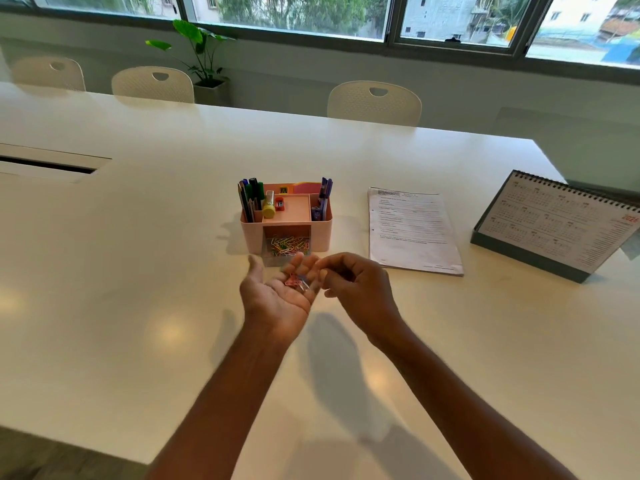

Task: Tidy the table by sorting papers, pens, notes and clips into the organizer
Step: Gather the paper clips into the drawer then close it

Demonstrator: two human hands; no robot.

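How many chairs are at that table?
3 chairs behind the table: one far left, one by the potted plant, one right of centre. More may be hidden.

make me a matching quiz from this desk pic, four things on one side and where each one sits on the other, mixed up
Things
1. loose clips
2. printed papers
3. desk calendar
4. pens

Places
a. standing on the table, far right
b. in the open palm of the left hand
c. upright in the left compartment of the organizer
d. lying flat just right of the organizer

Pairs: 1-b, 2-d, 3-a, 4-c
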